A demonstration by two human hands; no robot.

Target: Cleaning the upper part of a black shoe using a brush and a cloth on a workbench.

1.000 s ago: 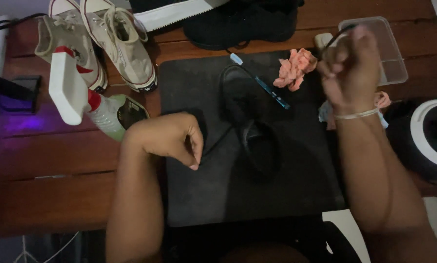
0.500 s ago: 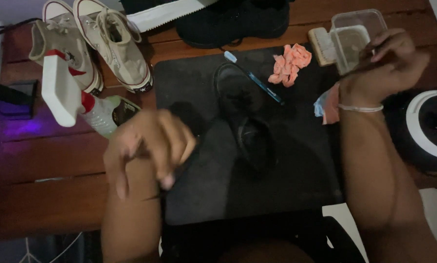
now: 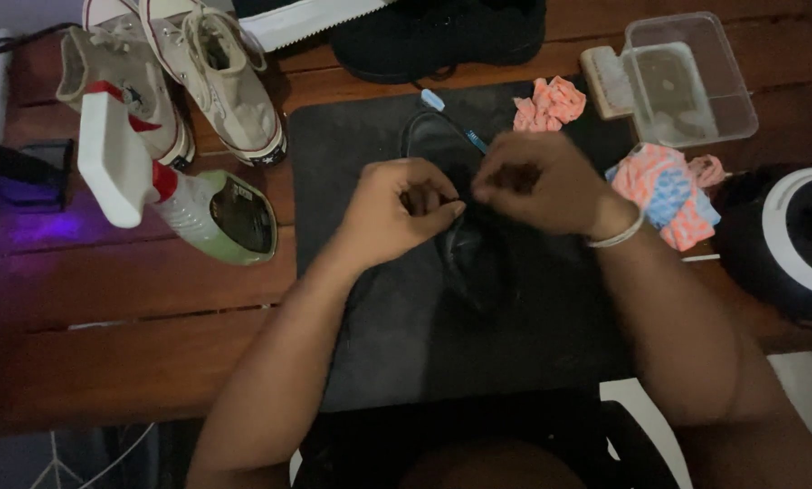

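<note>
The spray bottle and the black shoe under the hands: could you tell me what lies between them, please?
In the head view, only bare wood of the table and the left edge of the dark mat separate the spray bottle from the black shoe.

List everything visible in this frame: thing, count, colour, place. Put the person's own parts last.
shoe: 1, black, on the mat under both hands
mat: 1, dark grey, centre of table
table: 1, brown wood
toothbrush: 1, blue, mat's top edge
sneakers: 2, cream, top left
spray bottle: 1, green with white trigger, lying left of mat
dark shoes: black, top centre, count unclear
small cloth: 1, pink, top of mat
large cloth: 1, pink and blue, right of mat
tub: 1, clear, top right
brush: 1, pale, beside tub
round device: 1, black and white, right edge
left hand: at the shoe
right hand: at the shoe, bangle on wrist
</note>
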